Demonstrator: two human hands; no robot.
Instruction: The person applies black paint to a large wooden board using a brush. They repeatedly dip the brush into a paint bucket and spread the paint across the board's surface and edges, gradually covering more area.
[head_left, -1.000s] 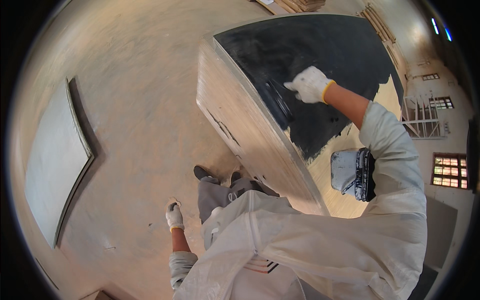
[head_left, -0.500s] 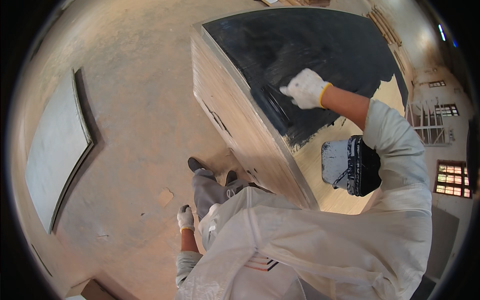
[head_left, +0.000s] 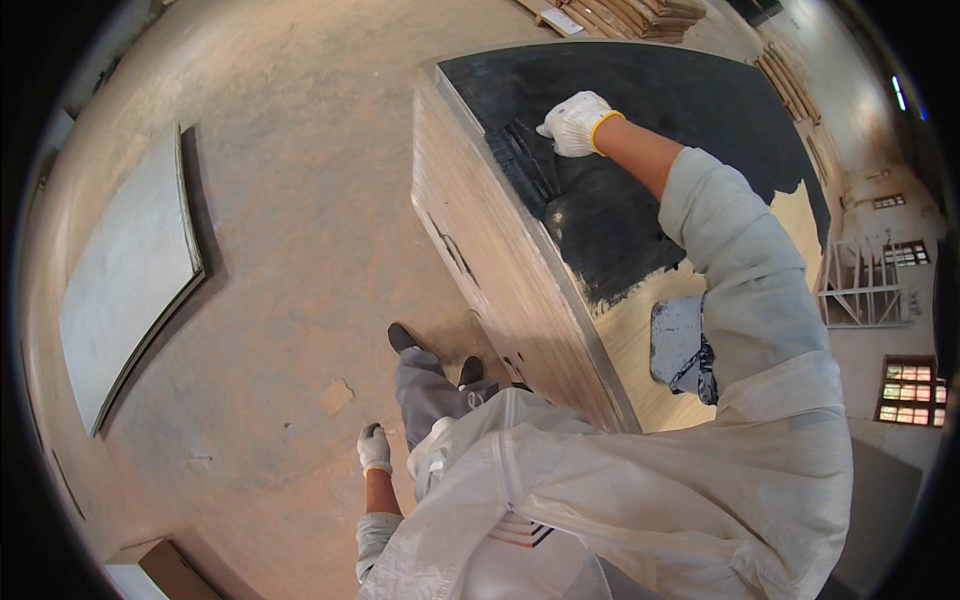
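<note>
My right hand [head_left: 576,124], in a white glove with a yellow cuff, is closed on a wide, flat paint spreader [head_left: 524,165] caked in black. The glove hides its grip, and I cannot tell whether it has bristles or a blade. It rests on the black-coated top [head_left: 680,105] of a large stack of pale boards [head_left: 500,270], near the left edge. Bare wood shows at the near end, where a paint-smeared bucket [head_left: 677,340] sits partly behind my right sleeve. My left hand [head_left: 375,449], also gloved and dark at a fingertip, hangs low beside my leg with curled fingers.
A grey sheet stack [head_left: 130,275] lies on the floor at the left. A small cardboard scrap [head_left: 337,397] is near my feet. Brown stacked boards [head_left: 630,18] stand at the far end, a white metal frame [head_left: 862,285] at the right, and a box [head_left: 160,570] at lower left.
My right hand has moved farther away and to the left with the spreader across the black surface. My right sleeve now covers more of the bucket. The left hand still hangs low.
</note>
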